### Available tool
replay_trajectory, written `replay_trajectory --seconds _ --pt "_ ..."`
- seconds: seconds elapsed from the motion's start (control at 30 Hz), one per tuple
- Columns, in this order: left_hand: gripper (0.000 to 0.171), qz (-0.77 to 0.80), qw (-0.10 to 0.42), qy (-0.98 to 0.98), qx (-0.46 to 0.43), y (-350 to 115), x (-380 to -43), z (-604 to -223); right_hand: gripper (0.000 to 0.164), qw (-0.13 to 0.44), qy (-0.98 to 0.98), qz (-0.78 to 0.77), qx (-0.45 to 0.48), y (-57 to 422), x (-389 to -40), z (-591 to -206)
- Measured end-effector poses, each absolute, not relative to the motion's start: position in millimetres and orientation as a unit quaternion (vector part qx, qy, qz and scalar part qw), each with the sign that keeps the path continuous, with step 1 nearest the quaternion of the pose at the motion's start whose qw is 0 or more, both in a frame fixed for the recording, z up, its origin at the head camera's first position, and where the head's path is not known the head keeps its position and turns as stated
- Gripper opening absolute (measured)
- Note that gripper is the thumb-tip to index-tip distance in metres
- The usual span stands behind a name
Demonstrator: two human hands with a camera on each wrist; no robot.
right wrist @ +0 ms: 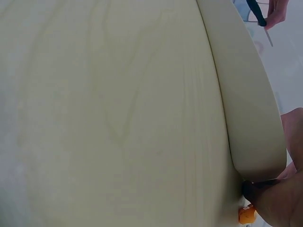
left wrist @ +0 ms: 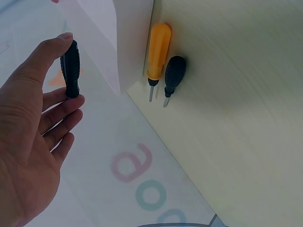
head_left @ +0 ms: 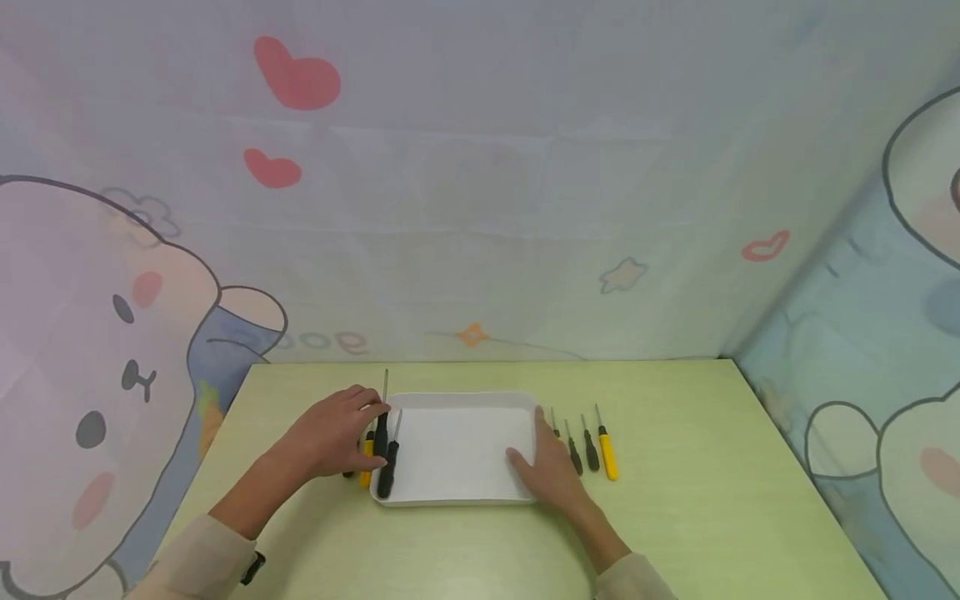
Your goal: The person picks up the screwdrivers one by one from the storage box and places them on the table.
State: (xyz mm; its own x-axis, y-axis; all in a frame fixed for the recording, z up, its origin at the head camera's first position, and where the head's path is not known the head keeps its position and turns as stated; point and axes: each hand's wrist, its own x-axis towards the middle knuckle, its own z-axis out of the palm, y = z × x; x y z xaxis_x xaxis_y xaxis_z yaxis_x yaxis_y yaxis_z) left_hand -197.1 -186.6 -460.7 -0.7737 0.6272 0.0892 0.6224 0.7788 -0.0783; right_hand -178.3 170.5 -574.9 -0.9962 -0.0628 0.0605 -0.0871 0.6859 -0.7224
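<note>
A white rectangular tray (head_left: 457, 458) sits on the table. My left hand (head_left: 330, 437) pinches a black-handled screwdriver (left wrist: 71, 71) between thumb and fingertips over the tray's left side, its shaft pointing away. Inside the tray, along the left wall, lies another black screwdriver (head_left: 388, 471). My right hand (head_left: 555, 475) grips the tray's right side, thumb over the rim and fingers along the outer wall. Just left of the tray lie a yellow screwdriver (left wrist: 159, 49) and a black-handled one (left wrist: 175, 71), partly hidden by the left hand in the head view.
Right of the tray, several screwdrivers lie in a row, among them a black one (head_left: 591, 454) and a yellow one (head_left: 608, 457). The pale table (head_left: 712, 467) meets a printed cloth backdrop (head_left: 480, 208) at its back edge.
</note>
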Motion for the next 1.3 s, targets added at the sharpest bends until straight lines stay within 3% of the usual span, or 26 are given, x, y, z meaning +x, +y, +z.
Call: replay_trajectory --seconds 1.3 --pt "0.077 0.003 0.066 -0.950 -0.306 -213 -204 -461 0.091 0.017 -0.922 0.385 0.038 171 -179 -577"
